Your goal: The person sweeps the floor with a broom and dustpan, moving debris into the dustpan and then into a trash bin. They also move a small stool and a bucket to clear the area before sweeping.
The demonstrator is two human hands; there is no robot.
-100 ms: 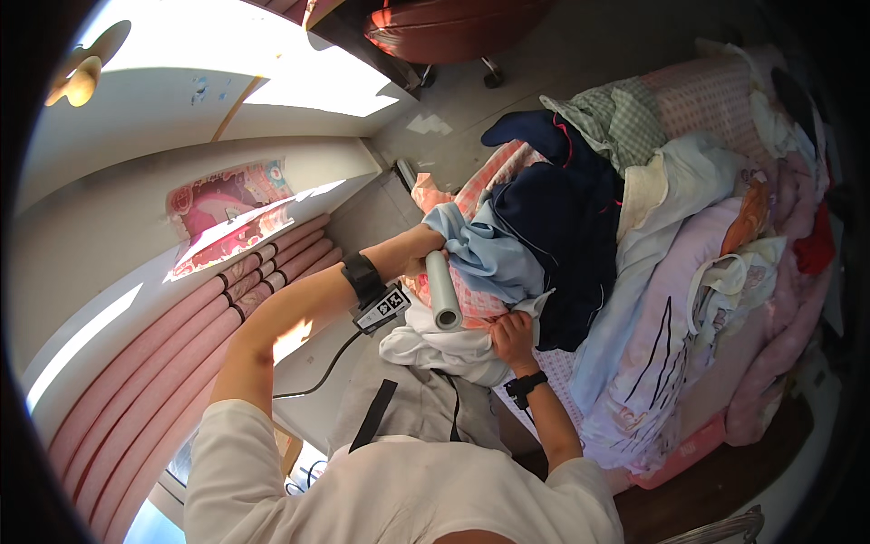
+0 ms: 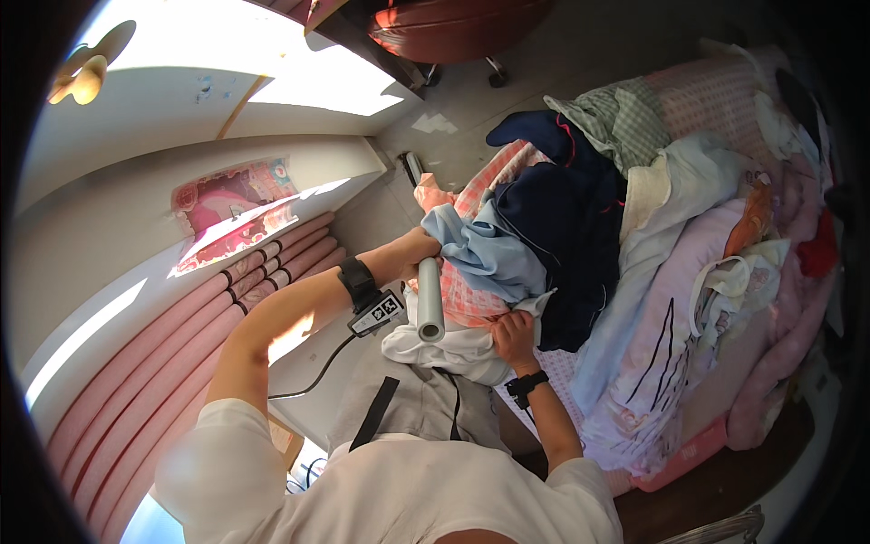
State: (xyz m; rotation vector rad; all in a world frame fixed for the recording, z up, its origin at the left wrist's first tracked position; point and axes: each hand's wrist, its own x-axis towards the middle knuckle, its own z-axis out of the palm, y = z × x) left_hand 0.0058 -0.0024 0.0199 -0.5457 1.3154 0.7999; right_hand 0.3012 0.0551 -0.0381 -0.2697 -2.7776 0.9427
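My left hand (image 2: 415, 248) is closed round a pale grey hollow tube (image 2: 430, 299), whose open end points toward me. Right beside that hand lies a crumpled light blue garment (image 2: 485, 249), and under it a pink checked cloth (image 2: 471, 304). My right hand (image 2: 514, 339) pinches the edge of a white garment (image 2: 453, 354) that is spread over the near edge of the pile. The far end of the tube is hidden behind my left hand and the cloth.
A navy garment (image 2: 566, 245), a green checked cloth (image 2: 625, 122) and several pale clothes lie heaped on the bed to the right. Pink curtains (image 2: 136, 408) hang at the left. A red-brown wheeled chair (image 2: 453, 32) stands at the far side. A cable (image 2: 322, 376) runs from my left wrist device.
The near end of the tube has swung a little left and toward me in my left hand. My left elbow has shifted slightly left; my right hand holds its place.
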